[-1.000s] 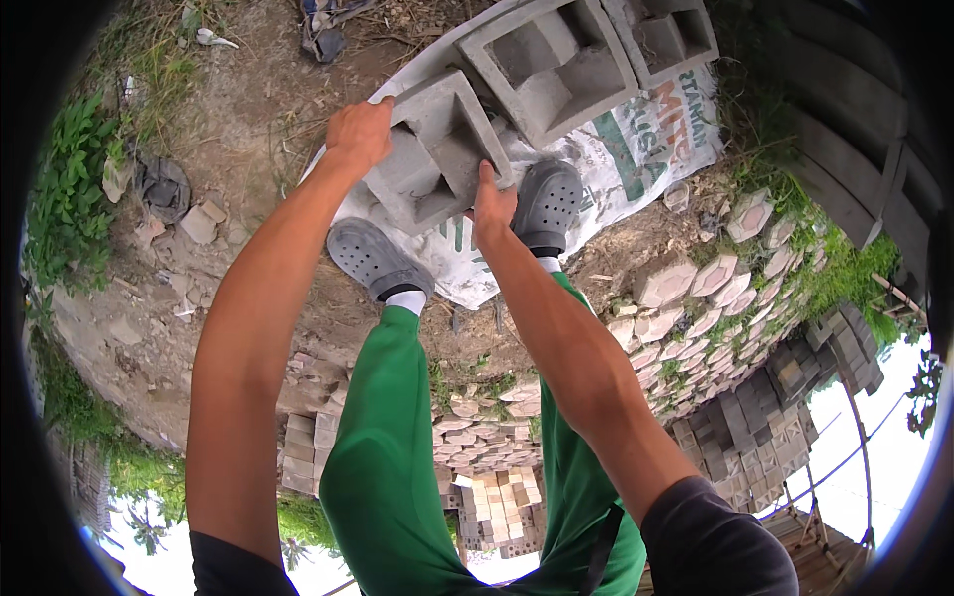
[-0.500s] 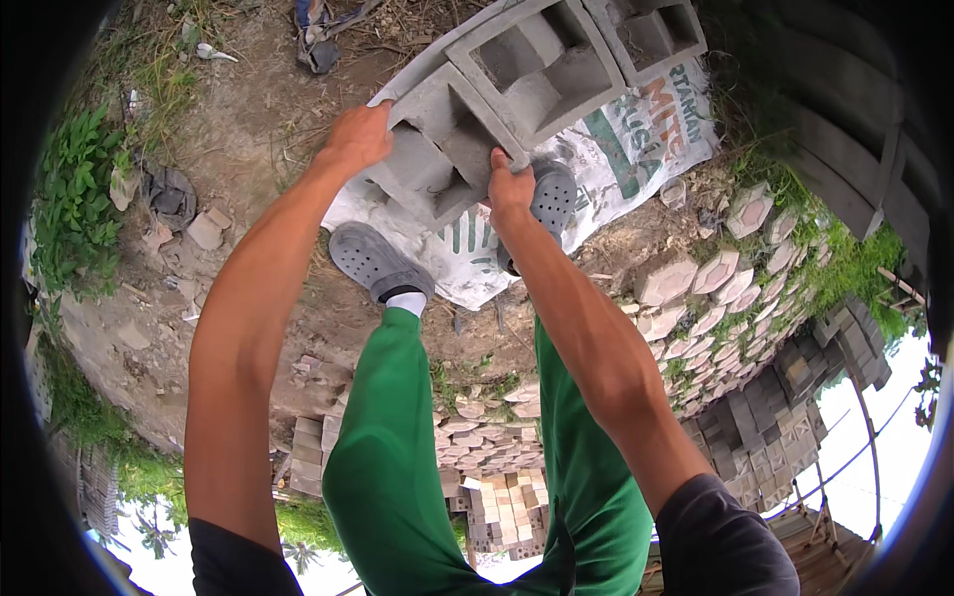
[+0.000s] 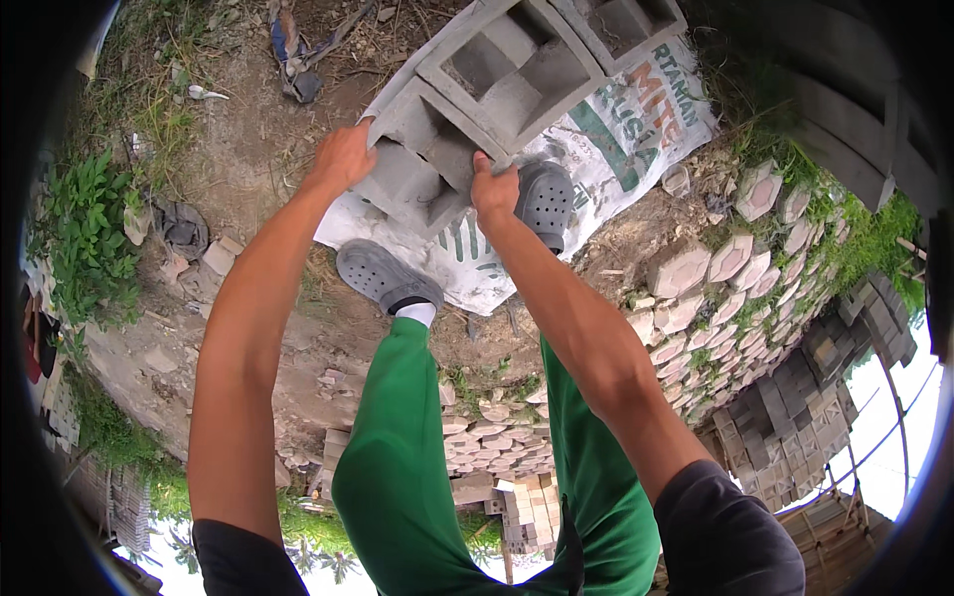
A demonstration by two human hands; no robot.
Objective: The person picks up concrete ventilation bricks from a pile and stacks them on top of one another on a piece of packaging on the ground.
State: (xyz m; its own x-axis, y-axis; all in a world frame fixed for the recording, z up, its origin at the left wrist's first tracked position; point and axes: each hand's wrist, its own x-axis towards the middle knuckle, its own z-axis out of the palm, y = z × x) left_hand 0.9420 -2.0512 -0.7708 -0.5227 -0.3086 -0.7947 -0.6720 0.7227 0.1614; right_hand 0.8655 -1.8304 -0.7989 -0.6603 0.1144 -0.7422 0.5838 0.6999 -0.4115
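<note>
On the left side grows a leafy green plant [image 3: 94,238], and just to the right of it a dark crumpled thing [image 3: 182,228] lies on the brown dirt [image 3: 234,149]. A small white thing [image 3: 207,92] is higher up, and past it is a blue and gray rag [image 3: 298,60]. Next comes the left hand [image 3: 344,156], with its grip closed on the far left edge of a gray block [image 3: 429,149]. The left shoe [image 3: 383,273], gray with little holes, is below that hand, under one leg of the green pants [image 3: 388,437]. The gray block is between the two hands, over a white sack [image 3: 636,129], with its two big holes facing up. I cannot tell if all of its bottom sits flat. The right hand [image 3: 494,191] has its grip closed on the near right end, with the thumb on top and the other fingers mostly hidden. A second block [image 3: 517,84] is close beside the first, a bit farther away, and the right shoe [image 3: 545,199] is just right of the right hand. Then a third block [image 3: 621,25] sits next to the second one. Farther right are six-sided stones [image 3: 730,256], a pile of gray bricks [image 3: 785,407] and big dark sheets [image 3: 845,149].
</note>
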